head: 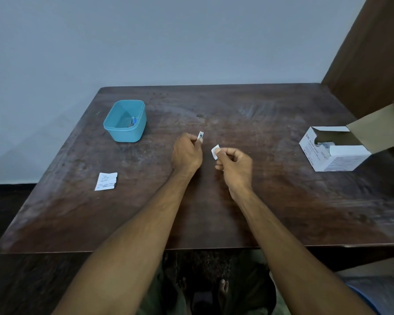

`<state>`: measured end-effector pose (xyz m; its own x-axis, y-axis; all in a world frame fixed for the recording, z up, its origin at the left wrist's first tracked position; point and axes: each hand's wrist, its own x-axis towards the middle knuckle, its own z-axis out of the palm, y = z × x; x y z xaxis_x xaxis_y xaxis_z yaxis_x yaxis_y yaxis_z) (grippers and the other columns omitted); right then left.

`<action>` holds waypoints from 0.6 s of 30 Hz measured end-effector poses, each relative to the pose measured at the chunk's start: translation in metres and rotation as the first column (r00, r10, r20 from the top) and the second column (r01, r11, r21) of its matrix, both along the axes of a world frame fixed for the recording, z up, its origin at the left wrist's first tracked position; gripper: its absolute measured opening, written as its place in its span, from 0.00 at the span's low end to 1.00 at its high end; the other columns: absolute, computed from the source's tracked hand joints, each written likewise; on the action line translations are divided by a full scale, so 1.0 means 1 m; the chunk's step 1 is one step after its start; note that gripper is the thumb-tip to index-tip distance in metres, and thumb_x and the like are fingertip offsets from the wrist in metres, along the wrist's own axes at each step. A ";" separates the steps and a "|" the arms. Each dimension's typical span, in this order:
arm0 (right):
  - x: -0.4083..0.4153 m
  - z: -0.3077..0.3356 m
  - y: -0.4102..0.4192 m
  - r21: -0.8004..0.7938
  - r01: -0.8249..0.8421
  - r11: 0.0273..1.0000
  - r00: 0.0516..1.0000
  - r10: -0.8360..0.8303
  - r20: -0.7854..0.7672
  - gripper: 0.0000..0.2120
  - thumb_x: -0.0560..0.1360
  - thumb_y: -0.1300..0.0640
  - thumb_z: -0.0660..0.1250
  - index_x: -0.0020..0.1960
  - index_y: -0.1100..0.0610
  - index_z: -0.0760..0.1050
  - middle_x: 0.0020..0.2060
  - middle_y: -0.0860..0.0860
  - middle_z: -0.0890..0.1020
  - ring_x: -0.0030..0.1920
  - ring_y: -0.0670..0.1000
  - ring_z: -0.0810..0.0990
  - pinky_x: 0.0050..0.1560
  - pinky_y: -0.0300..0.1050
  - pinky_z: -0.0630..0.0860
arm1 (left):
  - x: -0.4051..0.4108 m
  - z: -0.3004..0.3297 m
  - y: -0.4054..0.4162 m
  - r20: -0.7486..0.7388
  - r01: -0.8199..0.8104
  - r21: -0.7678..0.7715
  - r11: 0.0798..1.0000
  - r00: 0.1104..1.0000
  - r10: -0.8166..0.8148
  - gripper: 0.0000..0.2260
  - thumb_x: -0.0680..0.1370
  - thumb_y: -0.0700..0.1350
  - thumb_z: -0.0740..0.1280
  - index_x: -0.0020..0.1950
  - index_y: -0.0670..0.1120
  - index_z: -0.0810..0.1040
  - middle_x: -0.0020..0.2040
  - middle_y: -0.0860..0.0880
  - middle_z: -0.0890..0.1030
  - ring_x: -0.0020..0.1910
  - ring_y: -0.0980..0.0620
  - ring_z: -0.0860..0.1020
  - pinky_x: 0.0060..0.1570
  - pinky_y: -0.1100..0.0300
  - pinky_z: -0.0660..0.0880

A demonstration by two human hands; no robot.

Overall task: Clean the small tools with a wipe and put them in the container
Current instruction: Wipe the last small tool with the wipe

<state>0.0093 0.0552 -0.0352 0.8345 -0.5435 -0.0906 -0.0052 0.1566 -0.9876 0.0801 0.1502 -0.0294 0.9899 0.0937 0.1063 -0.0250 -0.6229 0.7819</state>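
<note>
Metal tool (pixel 200 136), small and silvery, sticks up from the left hand (pixel 187 153), whose fingers pinch its lower end above the middle of the table (pixel 259 201). Just right of it, not touching, the right hand (pixel 234 167) pinches a white wipe (pixel 215 151) between thumb and fingers. Left of the tool and farther back stands the blue container (pixel 125 120), with a few small items inside, too small to tell apart. Nearer than the container lies a torn white packet (pixel 106 181). Far right of the tool sits an open white box (pixel 334 148).
</note>
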 end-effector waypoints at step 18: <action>-0.014 0.001 0.027 -0.182 -0.065 0.981 0.994 0.079 0.070 0.02 0.74 0.58 0.72 0.43 0.55 0.81 0.33 0.48 0.81 0.30 0.41 0.76 0.34 0.36 0.76 | -0.049 -0.005 0.061 -0.166 0.034 -0.786 0.618 0.950 -0.263 0.15 0.81 0.29 0.57 0.67 0.34 0.72 0.59 0.37 0.80 0.56 0.48 0.81 0.56 0.64 0.77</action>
<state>-0.0044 0.0818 -0.0339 0.8726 -0.4836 0.0683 0.0663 -0.0213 -0.9976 0.0310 0.2107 -0.0349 0.9768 -0.1239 -0.1745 0.1969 0.2013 0.9595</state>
